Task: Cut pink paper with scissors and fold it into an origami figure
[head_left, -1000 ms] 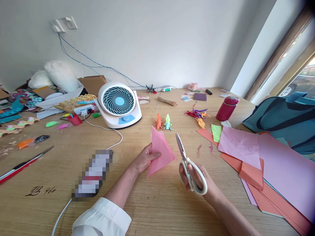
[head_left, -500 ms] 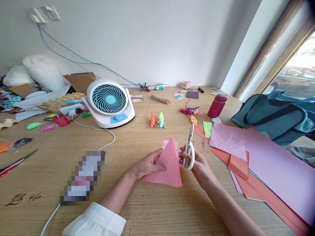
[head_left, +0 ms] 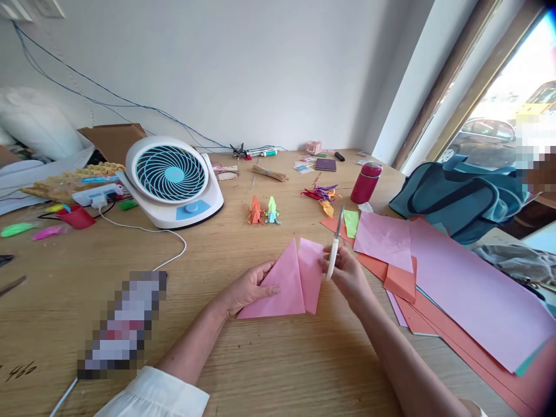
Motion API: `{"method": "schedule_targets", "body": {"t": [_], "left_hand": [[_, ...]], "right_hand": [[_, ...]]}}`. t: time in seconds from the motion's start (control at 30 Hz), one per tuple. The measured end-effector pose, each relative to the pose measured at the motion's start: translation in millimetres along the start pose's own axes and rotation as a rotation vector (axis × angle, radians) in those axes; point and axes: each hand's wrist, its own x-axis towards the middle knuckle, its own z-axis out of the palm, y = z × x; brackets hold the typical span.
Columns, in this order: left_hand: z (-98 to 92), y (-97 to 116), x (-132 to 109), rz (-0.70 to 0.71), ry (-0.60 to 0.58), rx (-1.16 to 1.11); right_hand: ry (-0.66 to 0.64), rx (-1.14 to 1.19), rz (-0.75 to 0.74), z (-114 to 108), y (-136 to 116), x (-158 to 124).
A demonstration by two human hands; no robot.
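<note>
My left hand (head_left: 249,289) is closed on a folded sheet of pink paper (head_left: 284,284), thumb on top and fingers behind. The sheet forms a triangle pointing up, held over the table. Beside it stands a narrower pink flap (head_left: 310,275), apart from the triangle at the top; whether the two are joined below I cannot tell. My right hand (head_left: 347,272) is closed round white-handled scissors (head_left: 333,258), blades pointing up and away from the paper. Its fingertips touch the flap's right edge. Past the paper, an orange origami figure (head_left: 255,211) and a pale green one (head_left: 273,211) stand upright.
Coloured paper sheets (head_left: 469,289) lie on the right, near a teal bag (head_left: 443,197) and a red flask (head_left: 366,182). A white fan (head_left: 174,179) stands at the left. A blurred-out device (head_left: 125,324) with a white cable lies near my left forearm. A person's part shows at the far right.
The narrow pink flap has swung out to the right from behind the triangle, with my right fingers at its edge. The scissors have turned edge-on. The view has shifted right.
</note>
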Motion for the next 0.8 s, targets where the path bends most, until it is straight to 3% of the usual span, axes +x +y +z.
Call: {"method": "schedule_targets", "body": {"t": [0.1, 0.23, 0.37, 0.5, 0.63, 0.8], "left_hand": [[-2.1, -3, 1, 0.003, 0.064, -0.054], [-4.8, -5, 4, 0.028, 0.152, -0.094], [-7.5, -6, 6, 0.056, 0.212, -0.106], [-9.9, -8, 7, 0.078, 0.245, -0.081], [-9.3, -9, 8, 0.122, 0.283, -0.038], [-6.5, -4, 7, 0.156, 0.405, 0.119]], "right_hand": [[0.150, -0.154, -0.011, -31, 7, 19], [0.475, -0.467, 0.019, -73, 12, 32], [0.625, -0.661, 0.049, -89, 11, 32], [0.616, -0.787, 0.001, -82, 9, 28], [0.446, -1.023, -0.074, -76, 14, 28], [0.300, -1.169, -0.036, -80, 26, 31]]}}
